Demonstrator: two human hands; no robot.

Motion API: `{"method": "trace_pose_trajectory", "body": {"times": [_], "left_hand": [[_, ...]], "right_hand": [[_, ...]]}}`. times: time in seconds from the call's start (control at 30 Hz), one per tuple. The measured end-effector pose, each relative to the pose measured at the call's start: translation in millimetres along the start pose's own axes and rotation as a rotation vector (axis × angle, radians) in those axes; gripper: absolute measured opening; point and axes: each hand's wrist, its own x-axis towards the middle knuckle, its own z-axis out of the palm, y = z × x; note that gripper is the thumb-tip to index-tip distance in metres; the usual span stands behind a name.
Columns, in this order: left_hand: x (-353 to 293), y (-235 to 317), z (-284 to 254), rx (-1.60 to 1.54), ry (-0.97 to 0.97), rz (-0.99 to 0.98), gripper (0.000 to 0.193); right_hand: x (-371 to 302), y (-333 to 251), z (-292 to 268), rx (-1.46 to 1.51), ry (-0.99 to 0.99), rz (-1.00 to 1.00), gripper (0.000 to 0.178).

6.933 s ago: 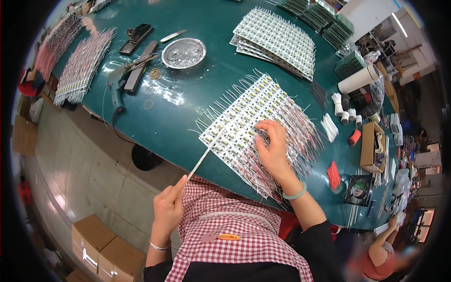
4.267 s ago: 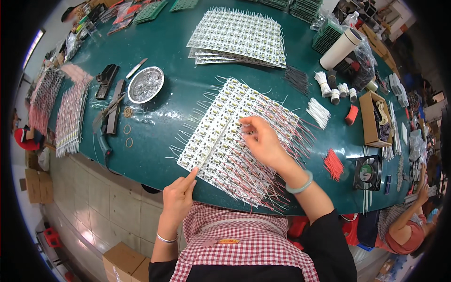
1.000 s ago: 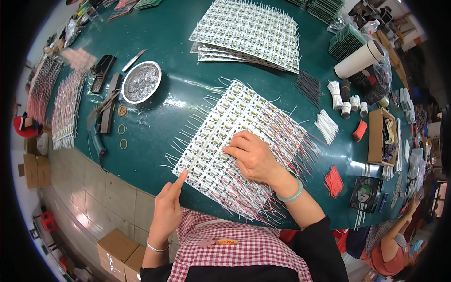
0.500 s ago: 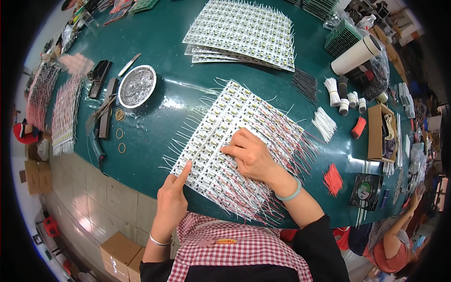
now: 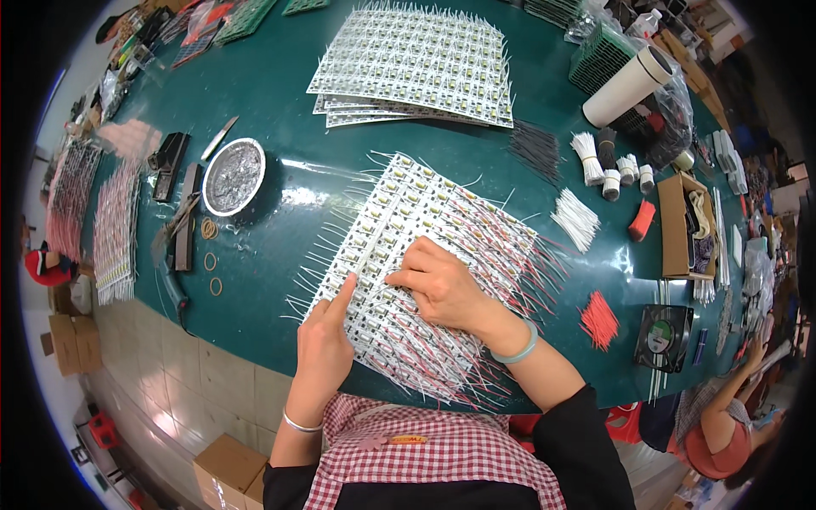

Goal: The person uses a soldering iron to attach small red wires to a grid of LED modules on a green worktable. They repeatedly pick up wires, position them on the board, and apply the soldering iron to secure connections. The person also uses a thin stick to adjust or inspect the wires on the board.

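A panel of small white circuit boards (image 5: 387, 200) lies slanted on the table before me. White wires stick out along its left edge; many red and white wires (image 5: 501, 246) spread over its right side. My left hand (image 5: 327, 340) rests at the panel's lower left edge, its index finger stretched out and touching the boards, the other fingers curled. To its right, my right hand (image 5: 438, 285) is over the middle of the panel, thumb and index fingertips pinched together close to the boards. Whatever is between those fingertips is too small to make out.
Behind lies a stack of similar panels (image 5: 416, 64). Leftward are a bowl of grey material (image 5: 235, 177), rubber bands (image 5: 210, 261) and a soldering iron (image 5: 176, 289). White wires (image 5: 576, 219), red wires (image 5: 599, 320), a fan (image 5: 663, 338) and a flask (image 5: 627, 87) stand rightward.
The view has shifted slightly. My left index finger has moved a little up along the panel, and my right hand stays pinched over nearly the same part of the boards.
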Motion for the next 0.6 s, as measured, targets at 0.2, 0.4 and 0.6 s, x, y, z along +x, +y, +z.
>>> {"method": "trace_pose_trajectory", "body": {"times": [0.2,0.4,0.6], "left_hand": [[7.1,2.9,-0.2,-0.024,-0.023,0.014,0.052],[11.8,-2.9,5.2,-0.137,0.006,0.034,0.049],[31.1,2.1,12.4,-0.024,-0.029,0.071,0.068]], "right_hand": [[-3.1,5.4,2.4,0.02,0.013,0.006,0.023],[-3.8,6.9,2.2,0.032,0.025,0.006,0.024],[-1.5,6.5,2.6,0.038,0.019,-0.004,0.024]]}}
